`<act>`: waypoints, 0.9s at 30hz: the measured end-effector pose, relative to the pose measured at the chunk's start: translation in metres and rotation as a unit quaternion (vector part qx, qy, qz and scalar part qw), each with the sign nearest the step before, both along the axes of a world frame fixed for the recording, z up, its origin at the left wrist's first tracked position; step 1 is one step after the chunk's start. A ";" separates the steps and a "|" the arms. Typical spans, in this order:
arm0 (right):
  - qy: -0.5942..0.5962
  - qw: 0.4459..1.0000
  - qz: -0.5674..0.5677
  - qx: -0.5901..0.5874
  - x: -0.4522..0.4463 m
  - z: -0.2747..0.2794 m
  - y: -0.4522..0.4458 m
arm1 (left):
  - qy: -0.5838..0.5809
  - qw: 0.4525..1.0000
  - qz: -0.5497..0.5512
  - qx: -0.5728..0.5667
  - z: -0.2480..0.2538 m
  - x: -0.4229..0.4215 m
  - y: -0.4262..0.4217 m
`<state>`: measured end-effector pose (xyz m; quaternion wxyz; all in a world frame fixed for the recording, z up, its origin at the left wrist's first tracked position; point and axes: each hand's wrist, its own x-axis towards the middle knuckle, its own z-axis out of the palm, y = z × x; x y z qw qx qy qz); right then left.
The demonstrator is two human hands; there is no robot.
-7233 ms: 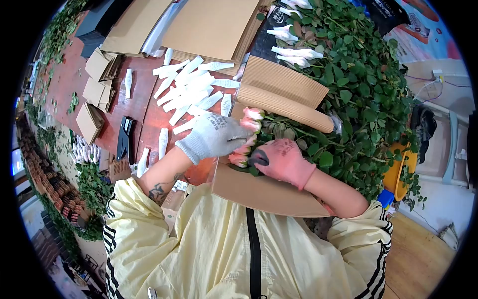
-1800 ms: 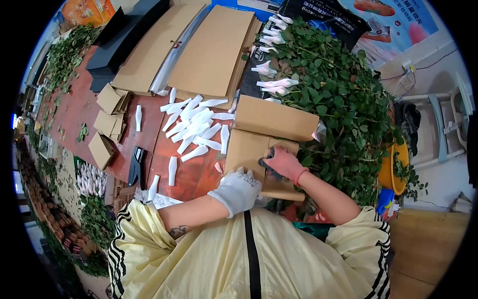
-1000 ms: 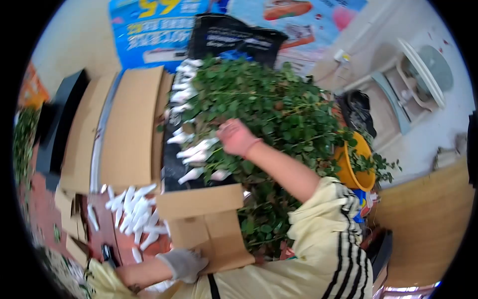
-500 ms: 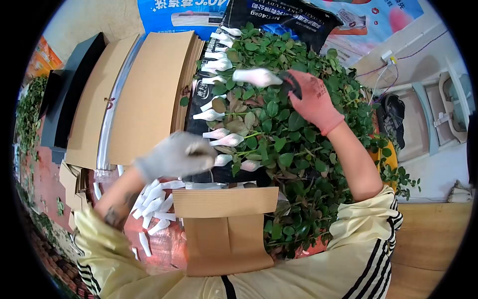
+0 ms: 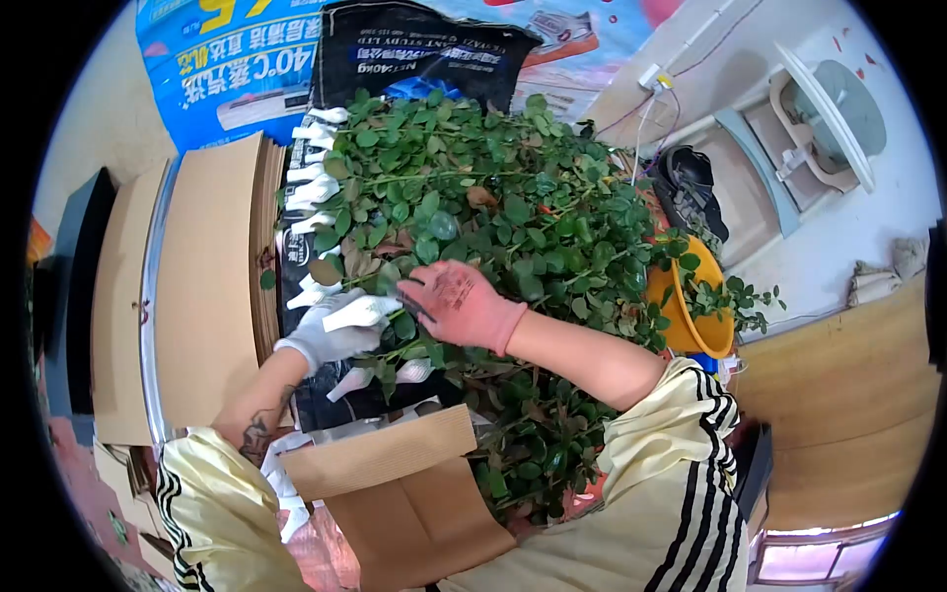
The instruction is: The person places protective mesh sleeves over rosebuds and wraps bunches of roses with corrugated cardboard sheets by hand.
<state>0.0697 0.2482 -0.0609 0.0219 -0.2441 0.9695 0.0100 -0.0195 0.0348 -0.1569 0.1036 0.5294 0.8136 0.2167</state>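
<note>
Head view: by a big heap of leafy stems the middle is filled, and at its left a stack of cardboard sheets is seen. Nearer to the body, a smaller creased cardboard is laid. Above the heap's left part the pink-gloved right hand is held; whether anything is clamped by its fingers cannot be told. The pale-gloved left hand is partly covered by a white-sleeved bud, which is placed between both hands; its finger state cannot be told, being mostly hidden
</note>
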 end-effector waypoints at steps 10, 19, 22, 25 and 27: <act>0.520 0.732 -0.126 -0.422 -0.074 0.210 0.113 | -0.074 0.990 -0.038 -0.116 0.057 0.050 0.004; 0.199 0.978 0.052 0.040 -0.149 0.051 0.008 | 0.010 0.981 0.185 -0.062 0.051 -0.016 -0.007; 0.079 0.992 0.011 0.098 -0.166 -0.029 0.002 | -0.007 0.985 0.140 -0.098 0.037 -0.001 -0.012; 0.020 0.997 -0.033 0.070 -0.181 -0.055 -0.011 | 0.004 0.986 0.152 -0.067 0.021 0.003 -0.017; 0.047 0.991 -0.092 0.090 -0.186 -0.066 -0.017 | -0.003 0.986 0.157 -0.060 0.018 0.003 -0.019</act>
